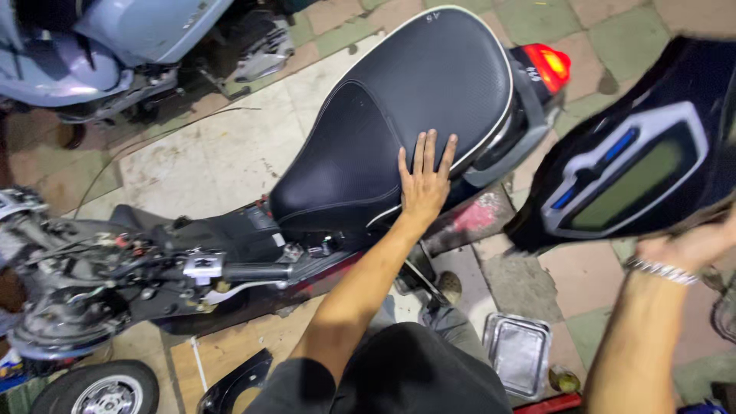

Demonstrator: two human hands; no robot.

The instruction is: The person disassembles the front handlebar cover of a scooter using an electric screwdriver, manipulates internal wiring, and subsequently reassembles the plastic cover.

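Your left hand [424, 182] lies flat, palm down and fingers spread, on the right edge of the black padded scooter seat with white piping [399, 123]; it grips nothing. Your right hand [694, 244], with a silver chain bracelet [661, 270] at the wrist, holds the lower edge of the dark blue plastic instrument panel cover with a grey-framed display window [636, 180], raised off the scooter to the right of the seat; the fingers are hidden behind the panel, so the exact grip cannot be determined. A red tail light [550, 66] sits just behind the seat. The stripped handlebar assembly [153, 268] is at the left. A rectangular metal tray [519, 353] rests on the paving between your arms.
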